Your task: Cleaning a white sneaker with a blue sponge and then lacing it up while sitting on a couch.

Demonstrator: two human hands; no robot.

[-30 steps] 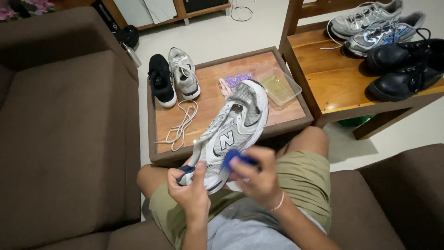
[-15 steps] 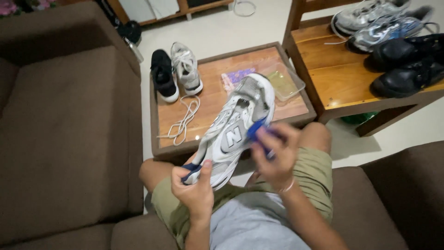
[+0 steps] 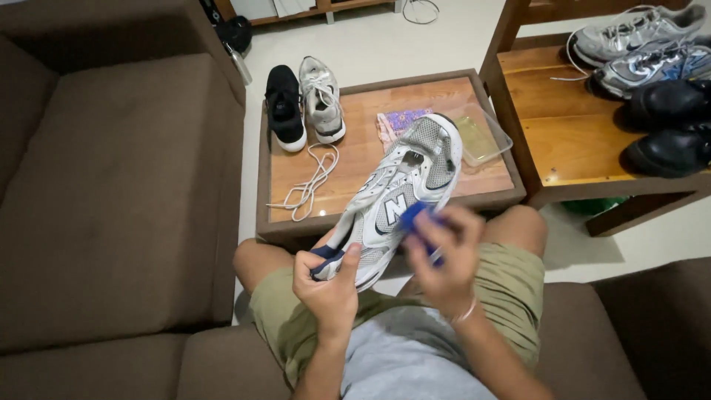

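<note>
My left hand [image 3: 328,286] grips the heel of a white and grey sneaker [image 3: 400,189], which has no lace and points away from me over my lap. My right hand [image 3: 442,252] holds a small blue brush [image 3: 415,217] against the sneaker's side near its middle; the hand is blurred. On the small wooden table [image 3: 355,159] in front of me lie a loose white shoelace [image 3: 311,185], a black shoe [image 3: 284,117] and a matching grey sneaker [image 3: 321,109].
A patterned purple cloth [image 3: 400,122] and a clear plastic container [image 3: 483,138] sit on the table behind the sneaker. A second wooden table [image 3: 563,118] at right carries grey sneakers [image 3: 637,31] and black shoes [image 3: 670,126]. Brown sofa cushions [image 3: 111,192] fill the left.
My right hand with the blue brush moved up the sneaker's side from near the heel toward the middle. The view shifted, so everything sits further right.
</note>
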